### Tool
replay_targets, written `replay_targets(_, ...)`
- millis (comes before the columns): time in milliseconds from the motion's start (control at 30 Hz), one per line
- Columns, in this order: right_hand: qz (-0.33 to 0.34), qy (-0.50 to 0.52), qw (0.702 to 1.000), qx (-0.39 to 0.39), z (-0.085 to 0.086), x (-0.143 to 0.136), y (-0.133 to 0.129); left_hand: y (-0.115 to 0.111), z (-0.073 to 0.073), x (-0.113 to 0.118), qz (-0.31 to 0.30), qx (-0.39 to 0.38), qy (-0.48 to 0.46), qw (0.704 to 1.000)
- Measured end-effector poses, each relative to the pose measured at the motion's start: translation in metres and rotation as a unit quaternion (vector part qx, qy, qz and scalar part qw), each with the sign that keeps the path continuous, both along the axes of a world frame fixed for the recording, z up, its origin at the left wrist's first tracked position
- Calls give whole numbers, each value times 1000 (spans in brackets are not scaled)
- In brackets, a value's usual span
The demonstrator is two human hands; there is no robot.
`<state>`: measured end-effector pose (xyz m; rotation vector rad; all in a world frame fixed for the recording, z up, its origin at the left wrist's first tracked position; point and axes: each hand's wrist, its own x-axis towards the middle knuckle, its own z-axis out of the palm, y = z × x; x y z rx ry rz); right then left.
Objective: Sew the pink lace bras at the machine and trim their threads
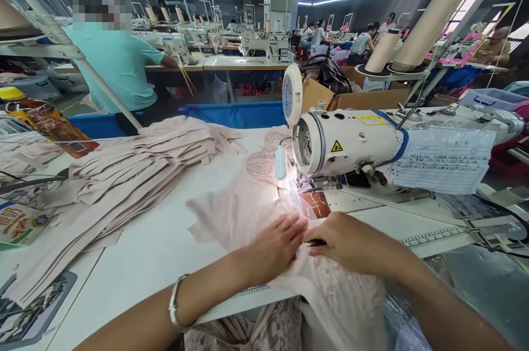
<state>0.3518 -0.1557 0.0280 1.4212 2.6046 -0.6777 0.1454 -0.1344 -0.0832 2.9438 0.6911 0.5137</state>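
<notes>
My left hand (pixel 275 243) lies flat on thin pale pink fabric (pixel 248 208), its fingers stretched toward the lit needle area of a white sewing machine (pixel 351 139). Close beside it, my right hand (pixel 349 241) is closed, thumb and fingers pinched around a small dark pointed tool (pixel 316 242); its kind is mostly hidden. The fabric runs under both hands, and a lace part (pixel 347 296) of it hangs over the table's front edge below my right hand. Patterned lace cups (pixel 260 166) lie behind the needle, left of the machine head.
Stacked pale pink fabric strips (pixel 144 158) cover the table's left side, near a tea bottle (pixel 49 122). Thread cones (pixel 438 15) stand behind the machine; a paper sheet (pixel 442 158) hangs on it. Beyond are a cardboard box (pixel 367 98) and a person in a turquoise shirt (pixel 111 64).
</notes>
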Motion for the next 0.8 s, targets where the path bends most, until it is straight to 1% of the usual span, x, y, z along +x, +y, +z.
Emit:
replay_targets(33, 15, -31, 999, 7, 7, 5, 6, -2, -3, 14, -13, -8, 25, 1000)
replay_targets(67, 7, -61, 998, 27, 9, 10, 12, -2, -5, 25, -9, -17, 37, 999)
replay_targets(100, -22, -89, 994, 56, 7, 13, 18, 1, -6, 31, 4, -29, 39, 999)
replay_targets(133, -66, -109, 988, 92, 0, 15, 23, 6, -6, 33, 10, -42, 32, 999)
replay_targets(200, -138, -117, 973, 144, -22, 14, 34, 20, -4, 30, -6, -64, 8, 998)
replay_targets(300, -191, -84, 963, 171, -63, 7, 50, 43, 0, 18, -93, -90, -31, 991)
replay_targets(333, -210, -72, 959, 177, -74, 4, 54, 49, 0, 15, -116, -104, -42, 987)
replay_targets(367, -230, -61, 954, 183, -84, 2, 59, 54, 0, 14, -122, -122, -52, 984)
replay_targets(400, -248, -50, 949, 189, -91, 0, 62, 57, 0, 14, -108, -139, -63, 982)
replay_targets(433, -262, -39, 944, 195, -96, -1, 65, 59, -1, 15, -76, -153, -70, 983)
replay_targets(500, -275, -18, 939, 204, -103, 1, 67, 58, -3, 19, 15, -151, -75, 986)
replay_targets(533, -277, -7, 938, 207, -104, 2, 68, 56, -4, 21, 58, -134, -68, 987)
replay_targets(600, -274, 10, 939, 208, -105, 6, 67, 47, -5, 25, 113, -77, -38, 990)
replay_targets(700, -257, 43, 940, 221, -105, 10, 63, 31, -6, 28, 145, 18, 19, 989)
replay_targets(800, -231, 88, 932, 265, -106, 9, 59, 21, -5, 29, 143, 75, 56, 985)
